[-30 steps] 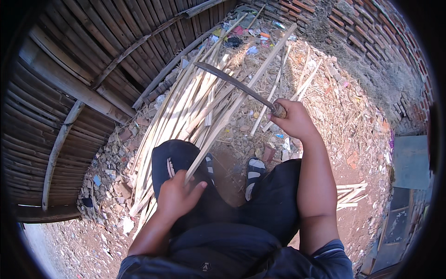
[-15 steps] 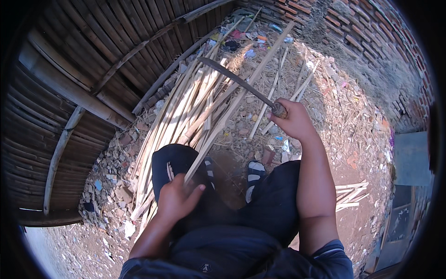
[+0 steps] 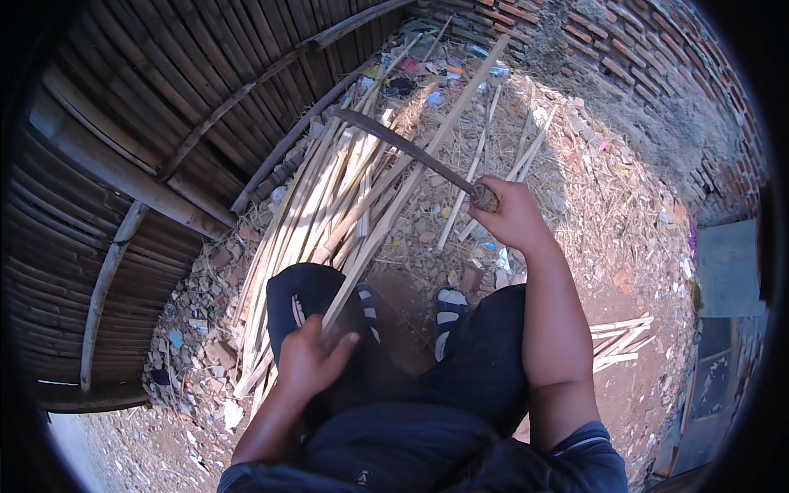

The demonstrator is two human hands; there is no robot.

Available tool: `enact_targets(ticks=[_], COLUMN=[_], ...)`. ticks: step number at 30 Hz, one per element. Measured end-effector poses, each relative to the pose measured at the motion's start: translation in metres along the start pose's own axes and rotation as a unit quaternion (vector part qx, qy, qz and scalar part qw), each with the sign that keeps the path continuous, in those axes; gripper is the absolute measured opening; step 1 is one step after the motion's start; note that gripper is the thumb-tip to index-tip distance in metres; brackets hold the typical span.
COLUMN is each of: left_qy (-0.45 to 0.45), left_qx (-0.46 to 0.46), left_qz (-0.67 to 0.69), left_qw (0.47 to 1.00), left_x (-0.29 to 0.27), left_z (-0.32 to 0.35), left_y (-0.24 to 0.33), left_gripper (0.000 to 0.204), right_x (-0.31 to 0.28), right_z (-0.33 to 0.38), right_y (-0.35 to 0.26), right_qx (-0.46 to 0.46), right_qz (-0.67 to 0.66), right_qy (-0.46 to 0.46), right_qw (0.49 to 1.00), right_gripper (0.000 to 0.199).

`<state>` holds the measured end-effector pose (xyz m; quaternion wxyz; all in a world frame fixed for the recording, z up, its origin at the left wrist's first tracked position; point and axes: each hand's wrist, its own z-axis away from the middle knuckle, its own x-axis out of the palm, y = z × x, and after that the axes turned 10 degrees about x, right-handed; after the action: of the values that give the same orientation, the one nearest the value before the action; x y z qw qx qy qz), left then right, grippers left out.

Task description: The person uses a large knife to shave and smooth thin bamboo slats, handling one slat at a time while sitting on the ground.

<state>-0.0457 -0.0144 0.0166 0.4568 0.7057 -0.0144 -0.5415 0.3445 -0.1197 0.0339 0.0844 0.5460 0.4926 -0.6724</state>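
My right hand (image 3: 511, 212) is closed round the handle of a long machete (image 3: 415, 152) with a dark, curved blade. The blade points to the far left and crosses over a long bamboo strip (image 3: 403, 197). By its near end, that strip is gripped in my left hand (image 3: 315, 359), beside my left knee. From there it slants away to the far right, toward the brick wall. Under and left of it lies a pile of pale split bamboo strips (image 3: 308, 201). My left fingers are partly hidden behind the hand.
A dark bamboo-slat wall (image 3: 123, 123) rises on the left, and a brick wall (image 3: 641, 74) stands at the far right. Rubble, straw and litter cover the ground (image 3: 608, 222). Short bamboo pieces (image 3: 620, 341) lie at the right. My sandalled feet (image 3: 449, 316) are between.
The machete and my right hand have shifted slightly left and nearer. The far end of the bamboo strip has also moved a little left. Both hands keep their grips.
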Motion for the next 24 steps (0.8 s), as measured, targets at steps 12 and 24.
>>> enact_targets(ticks=[12,24], left_qy=[0.004,0.015], left_qx=[0.012,0.009], left_qz=[0.011,0.004], left_qw=[1.000,1.000], left_x=[0.000,0.001], left_z=[0.000,0.002], left_y=[-0.002,-0.005], left_gripper=[0.039,0.040], right_x=[-0.010,-0.005], right_z=[-0.016,-0.012], right_y=[0.013,-0.001], right_qx=[0.102,-0.019], right_qz=[-0.069,0.002], right_qy=[0.003,-0.048], right_qw=[0.992,0.999], right_gripper=[0.045,0.033])
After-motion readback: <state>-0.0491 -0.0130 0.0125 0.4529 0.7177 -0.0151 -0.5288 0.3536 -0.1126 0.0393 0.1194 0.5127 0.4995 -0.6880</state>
